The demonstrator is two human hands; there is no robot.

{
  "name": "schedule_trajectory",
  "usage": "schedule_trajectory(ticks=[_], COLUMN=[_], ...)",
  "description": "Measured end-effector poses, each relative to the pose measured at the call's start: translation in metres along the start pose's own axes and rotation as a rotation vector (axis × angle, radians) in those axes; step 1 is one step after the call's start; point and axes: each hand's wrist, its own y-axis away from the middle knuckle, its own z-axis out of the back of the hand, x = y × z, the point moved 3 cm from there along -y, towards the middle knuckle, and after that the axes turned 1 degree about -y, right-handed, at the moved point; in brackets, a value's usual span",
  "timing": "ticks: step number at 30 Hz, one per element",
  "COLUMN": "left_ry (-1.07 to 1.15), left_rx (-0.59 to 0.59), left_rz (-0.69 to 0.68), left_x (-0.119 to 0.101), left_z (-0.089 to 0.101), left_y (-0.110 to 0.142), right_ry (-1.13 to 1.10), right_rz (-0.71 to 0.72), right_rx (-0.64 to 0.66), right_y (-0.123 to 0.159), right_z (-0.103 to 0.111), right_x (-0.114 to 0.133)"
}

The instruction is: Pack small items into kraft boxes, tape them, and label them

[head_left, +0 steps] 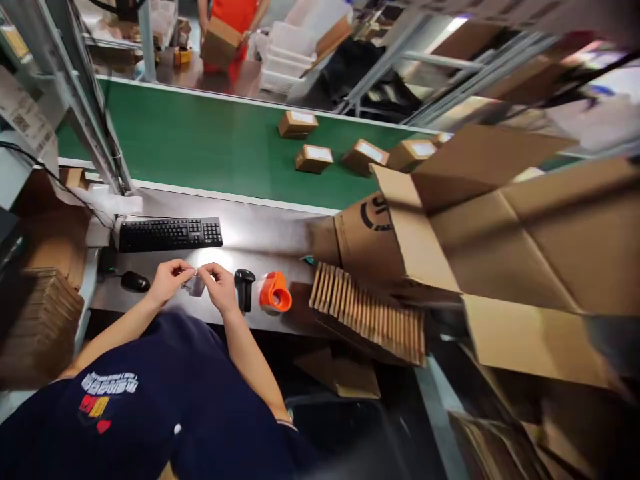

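Observation:
My left hand [169, 277] and my right hand [219, 283] meet over the steel worktop [260, 230], both pinching a small clear packet [196, 285] between their fingertips. The packet is tiny and its contents cannot be made out. A black keyboard [170, 234] lies just beyond the hands. To the right of my right hand stand a black handheld scanner [245, 288] and an orange tape dispenser [275, 293]. A black mouse [135, 281] sits left of my left hand.
A green conveyor belt [200, 143] carries several small sealed cardboard boxes [313, 159]. A big open carton [480, 220] and a row of flat cardboard sheets [370, 310] fill the right. Another person in orange [230, 27] holds a box beyond the belt. More flat cardboard is stacked at left [40, 313].

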Motion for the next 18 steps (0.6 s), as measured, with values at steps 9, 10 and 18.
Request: schedule_trajectory(ticks=[9,10,18], left_ry=[-0.182,-0.187,-0.269], left_rx=[0.065,0.077,0.094], left_rz=[-0.021,0.004,0.246], left_x=[0.030,0.037,0.119], left_z=[-0.043,-0.049,-0.092], left_y=[0.005,0.002,-0.050], right_ry=[0.078,0.073,0.518], right_rz=[-0.153,-0.199,-0.452], right_rx=[0.019,0.019,-0.090], right_y=[0.038,0.042,0.044], right_z=[0.066,0.072,0.172], right_x=[-0.013,-0.019,-0.027])
